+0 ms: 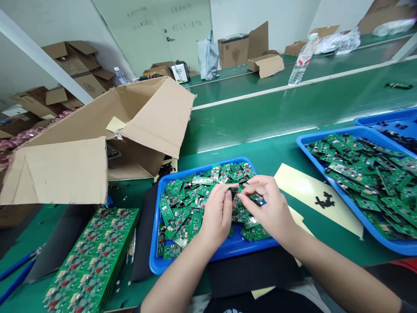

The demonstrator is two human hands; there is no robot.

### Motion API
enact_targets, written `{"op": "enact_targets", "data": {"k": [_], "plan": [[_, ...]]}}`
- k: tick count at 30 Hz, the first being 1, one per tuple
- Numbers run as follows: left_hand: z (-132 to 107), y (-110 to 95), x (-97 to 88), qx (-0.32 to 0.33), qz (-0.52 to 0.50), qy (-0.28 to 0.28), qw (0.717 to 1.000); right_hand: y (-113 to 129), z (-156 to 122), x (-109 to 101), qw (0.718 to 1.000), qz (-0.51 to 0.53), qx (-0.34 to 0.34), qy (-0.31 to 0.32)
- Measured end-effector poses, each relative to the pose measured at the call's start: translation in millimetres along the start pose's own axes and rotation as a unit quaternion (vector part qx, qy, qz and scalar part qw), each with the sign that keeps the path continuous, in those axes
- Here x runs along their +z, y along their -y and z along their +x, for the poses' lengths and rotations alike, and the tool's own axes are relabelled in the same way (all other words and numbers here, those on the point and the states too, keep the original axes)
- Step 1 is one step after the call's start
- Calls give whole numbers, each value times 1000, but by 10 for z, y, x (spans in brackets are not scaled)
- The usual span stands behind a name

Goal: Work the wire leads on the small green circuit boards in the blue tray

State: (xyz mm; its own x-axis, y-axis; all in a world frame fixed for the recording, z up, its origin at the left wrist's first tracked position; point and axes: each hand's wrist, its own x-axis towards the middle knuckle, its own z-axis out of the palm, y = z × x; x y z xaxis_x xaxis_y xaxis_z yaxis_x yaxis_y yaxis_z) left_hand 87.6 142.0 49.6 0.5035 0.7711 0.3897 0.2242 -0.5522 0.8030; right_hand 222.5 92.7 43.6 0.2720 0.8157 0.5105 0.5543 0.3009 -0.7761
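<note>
My left hand [217,214] and my right hand [269,206] meet above a blue tray [155,256] heaped with several small green circuit boards [182,208]. The left fingers pinch a small dark part [233,190]. Between its fingertips the right hand grips a small green circuit board [257,199], held close to that dark part. Both hands hover just over the pile, near the tray's right half.
A stack of larger green board panels [94,256] lies at the front left. A big open cardboard box [97,139] stands behind it. Another blue tray [304,140] of boards sits at the right, a yellow sheet [302,189] with black pieces beside it. A water bottle [302,61] stands farther back.
</note>
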Motion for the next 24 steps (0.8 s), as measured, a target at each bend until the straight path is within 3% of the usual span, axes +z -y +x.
{"op": "enact_targets", "data": {"k": [7,16,21,24], "plan": [[-10,-29,-46,-59,-39,11,997,-45,59,-80,992,-64,-106,28],[-21,-44,-12,-47,-42,-32,997,65,63,-58,996,32,29,73],[-20,-12,-13,-17,7,-18,1000,47,74,-61,998,12,21,61],[-1,-17,-34,-7,33,12,999,-17,88,-80,998,-36,-28,33]]}}
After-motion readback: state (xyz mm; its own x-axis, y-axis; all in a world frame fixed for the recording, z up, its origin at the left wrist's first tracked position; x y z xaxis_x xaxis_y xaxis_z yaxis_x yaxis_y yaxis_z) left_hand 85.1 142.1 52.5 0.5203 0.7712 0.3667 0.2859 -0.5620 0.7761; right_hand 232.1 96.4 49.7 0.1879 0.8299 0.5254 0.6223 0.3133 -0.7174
